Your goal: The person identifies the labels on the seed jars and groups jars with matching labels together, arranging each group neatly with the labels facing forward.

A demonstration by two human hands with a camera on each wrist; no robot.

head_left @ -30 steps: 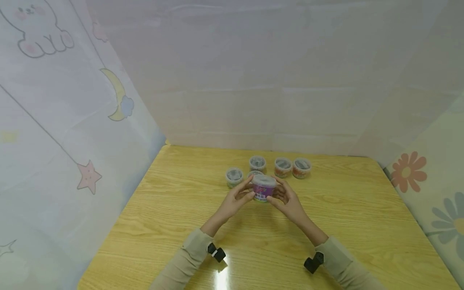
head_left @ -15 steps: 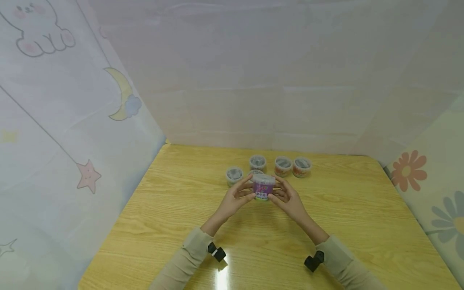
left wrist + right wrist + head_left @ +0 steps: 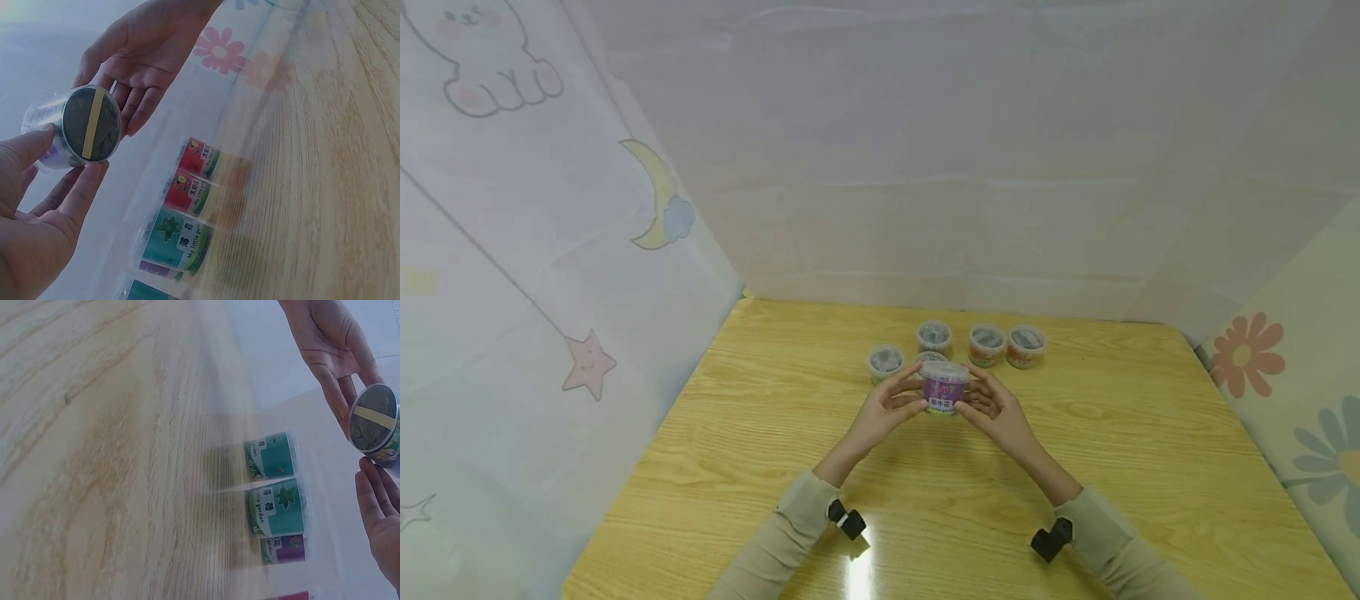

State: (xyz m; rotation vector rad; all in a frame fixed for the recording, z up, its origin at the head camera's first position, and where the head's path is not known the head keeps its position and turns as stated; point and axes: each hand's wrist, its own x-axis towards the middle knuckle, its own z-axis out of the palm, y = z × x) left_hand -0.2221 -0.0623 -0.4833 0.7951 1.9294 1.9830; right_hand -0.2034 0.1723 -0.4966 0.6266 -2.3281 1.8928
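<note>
A small round plastic tub with a purple label and a clear lid is held upright, raised in front of the other tubs. My left hand grips its left side between thumb and fingers. On the opposite side, my right hand holds it the same way. The left wrist view shows the tub's dark underside with a yellow strip across it. Both hands also appear around the tub in the right wrist view.
Behind stand two red-labelled tubs and, to their left, two teal-labelled tubs and another purple-labelled tub. All rest on a wooden table. Patterned sheeting rises along the table's back and sides.
The held tub has turned slightly, so the label and its white text face the head camera more squarely. Both hands keep their grip in nearly the same place.
</note>
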